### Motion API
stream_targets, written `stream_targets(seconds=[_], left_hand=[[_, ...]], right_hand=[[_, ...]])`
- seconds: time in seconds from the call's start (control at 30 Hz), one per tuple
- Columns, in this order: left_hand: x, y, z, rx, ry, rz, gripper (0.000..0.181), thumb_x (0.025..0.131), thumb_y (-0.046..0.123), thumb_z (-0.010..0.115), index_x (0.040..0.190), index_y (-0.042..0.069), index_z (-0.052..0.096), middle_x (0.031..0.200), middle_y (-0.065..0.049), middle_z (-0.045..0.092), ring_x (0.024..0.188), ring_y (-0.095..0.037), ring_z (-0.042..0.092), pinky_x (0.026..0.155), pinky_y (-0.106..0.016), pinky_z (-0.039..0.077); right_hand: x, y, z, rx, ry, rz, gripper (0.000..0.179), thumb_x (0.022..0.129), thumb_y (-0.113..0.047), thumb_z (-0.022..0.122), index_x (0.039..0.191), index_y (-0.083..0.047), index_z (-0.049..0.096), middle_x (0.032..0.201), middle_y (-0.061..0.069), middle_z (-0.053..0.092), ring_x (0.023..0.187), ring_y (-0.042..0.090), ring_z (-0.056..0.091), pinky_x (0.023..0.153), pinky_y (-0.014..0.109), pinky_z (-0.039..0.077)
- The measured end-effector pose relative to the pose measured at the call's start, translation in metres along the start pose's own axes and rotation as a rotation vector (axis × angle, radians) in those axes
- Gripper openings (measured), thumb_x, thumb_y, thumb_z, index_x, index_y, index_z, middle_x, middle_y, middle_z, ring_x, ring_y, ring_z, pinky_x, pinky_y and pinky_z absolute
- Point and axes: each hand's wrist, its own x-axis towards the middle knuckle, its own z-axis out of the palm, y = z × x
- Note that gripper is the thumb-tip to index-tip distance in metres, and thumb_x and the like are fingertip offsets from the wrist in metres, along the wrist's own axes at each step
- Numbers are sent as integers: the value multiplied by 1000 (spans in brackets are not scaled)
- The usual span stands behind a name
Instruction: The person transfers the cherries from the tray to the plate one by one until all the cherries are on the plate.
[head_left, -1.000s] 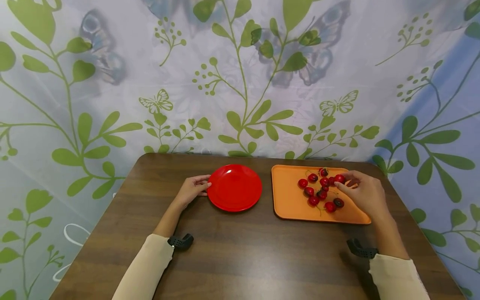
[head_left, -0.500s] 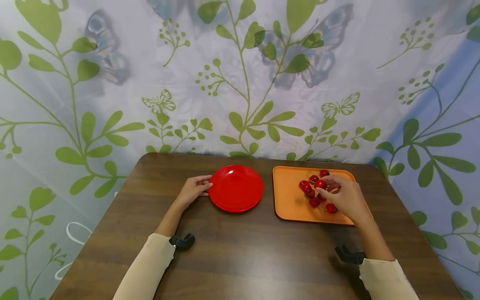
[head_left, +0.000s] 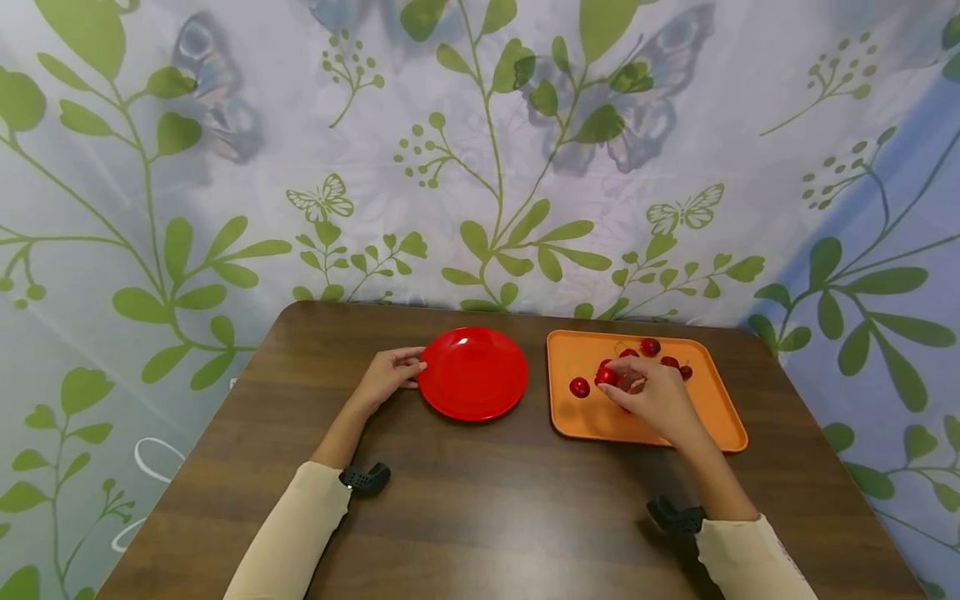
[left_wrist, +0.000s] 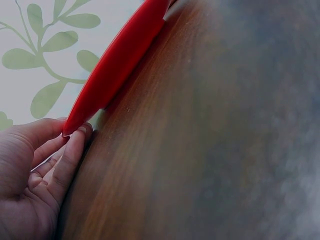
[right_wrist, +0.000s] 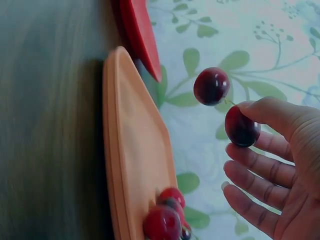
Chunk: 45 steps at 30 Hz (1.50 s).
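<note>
With the fingers of our right hand (head_left: 658, 396) clamped on one cherry (right_wrist: 242, 127) and the tray (head_left: 708, 408) beneath them, we should pinch lightly so the second cherry (right_wrist: 211, 86) just beyond them barely swings, while our left hand (head_left: 382, 382) pinches the plate (head_left: 472, 372) by its rim.

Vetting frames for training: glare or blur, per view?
Head: pale glare on the brown wood-grain table, highlight on the round red plate; left wrist: table blurs toward the right, grain sharper beside the plate; right wrist: table soft at left, glints on the upper round dark-red cherry.
</note>
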Motion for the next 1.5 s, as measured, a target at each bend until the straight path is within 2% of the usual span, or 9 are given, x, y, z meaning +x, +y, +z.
stream_targets(seconds=[0.17, 0.37, 0.53, 0.73, 0.9, 1.07, 1.27, 1.5], left_hand=[[-1, -1, 0, 5, 2, -9, 44, 98, 11, 69, 139, -2, 60, 101, -14, 70, 80, -14, 69, 73, -34, 64], [0, -1, 0, 0, 10, -9, 43, 98, 11, 70, 138, -2, 61, 101, -15, 70, 81, -15, 70, 72, -33, 64], [2, -1, 0, 1, 3, -5, 43, 98, 12, 70, 138, -1, 61, 102, -15, 71, 82, -15, 70, 72, -32, 64], [1, 1, 0, -6, 2, -5, 42, 98, 11, 70, 137, 0, 62, 101, -14, 70, 82, -15, 70, 72, -32, 64], [0, 2, 1, -14, 6, -13, 42, 97, 11, 70, 137, 0, 62, 102, -15, 70, 82, -15, 70, 72, -33, 64], [0, 2, 0, -12, 9, -9, 42, 97, 12, 70, 137, 1, 62, 102, -15, 70, 81, -15, 70, 71, -32, 64], [1, 2, -1, -2, -1, -16, 44, 98, 13, 70, 139, 1, 61, 101, -12, 70, 80, -14, 70, 73, -32, 63], [2, 4, -2, -23, -27, -47, 45, 99, 9, 68, 141, -2, 58, 100, -11, 69, 79, -13, 69, 76, -39, 63]], right_hand=[[4, -14, 12, 20, -39, -12, 31, 86, -30, 85, 109, -13, 75, 90, -3, 74, 78, 15, 65, 63, 27, 57], [16, -33, 21, 35, -57, -49, 28, 85, -28, 85, 107, -14, 77, 87, -4, 73, 75, 14, 65, 62, 29, 56], [25, -44, 30, 58, -88, -45, 29, 86, -27, 85, 109, -12, 77, 87, -3, 73, 75, 14, 66, 63, 29, 58], [34, -52, 42, 78, -102, -46, 26, 86, -26, 84, 108, -13, 76, 88, -2, 74, 76, 15, 66, 62, 30, 58], [39, -59, 57, 87, -107, -57, 24, 85, -25, 84, 106, -14, 77, 83, -5, 72, 75, 14, 65, 57, 29, 54], [42, -65, 73, 106, -123, -60, 22, 85, -23, 85, 103, -13, 76, 81, -7, 70, 74, 13, 64, 61, 30, 53], [43, -69, 88, 94, -130, -27, 22, 85, -25, 85, 101, -13, 76, 82, -6, 71, 72, 12, 63, 64, 31, 55], [43, -72, 106, 70, -130, 8, 22, 84, -29, 86, 99, -15, 76, 82, -7, 72, 72, 10, 64, 64, 29, 56]])
